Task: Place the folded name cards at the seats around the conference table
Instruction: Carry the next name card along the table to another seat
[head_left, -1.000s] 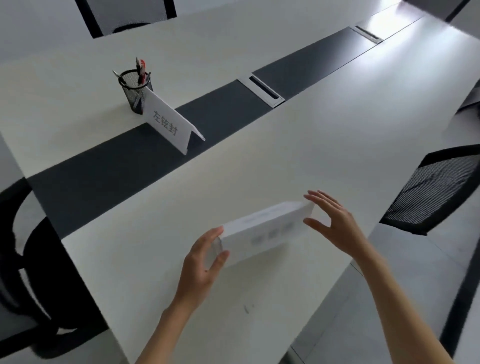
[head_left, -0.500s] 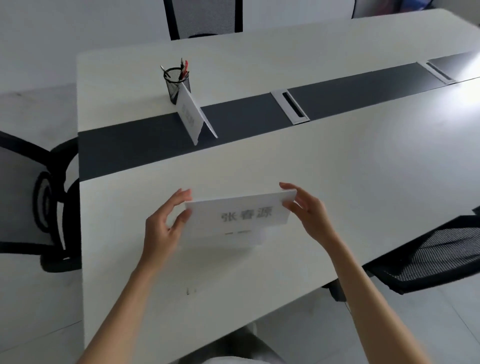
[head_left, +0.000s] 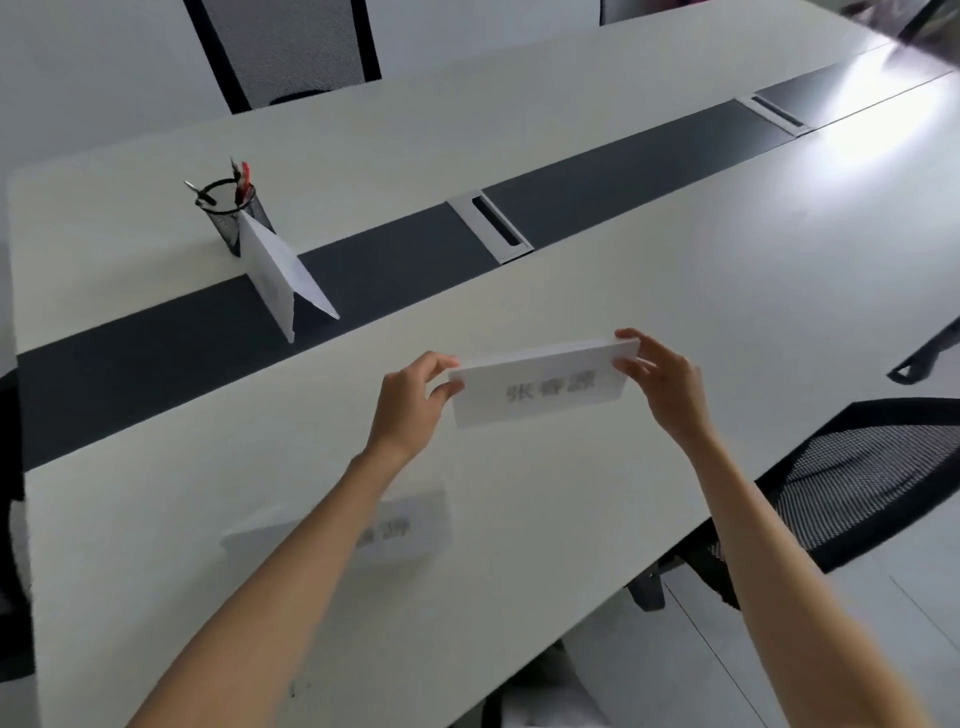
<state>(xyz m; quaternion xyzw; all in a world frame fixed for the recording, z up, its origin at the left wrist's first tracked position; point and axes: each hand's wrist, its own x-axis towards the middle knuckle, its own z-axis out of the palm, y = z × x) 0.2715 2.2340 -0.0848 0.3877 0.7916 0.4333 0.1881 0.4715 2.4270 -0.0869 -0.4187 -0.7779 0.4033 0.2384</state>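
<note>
White table (head_left: 675, 322): pen cup (head_left: 228, 210) touching standing card (head_left: 275, 280); hands hold name card (head_left: 540, 387).

Our left hand (head_left: 410, 402): arm stretched forward, thumb and fingers pinched shut on the left end of the name card (head_left: 540, 387) | our right hand (head_left: 662, 384): arm stretched forward, fingertips pinching the card's right end, wrist bent | both forearms bare, hands level with each other, card between them

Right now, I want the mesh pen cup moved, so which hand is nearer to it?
Left. The left hand pinches the name card's left end, on the pen cup's side. The right hand holds the card's far end, farther off.
</note>
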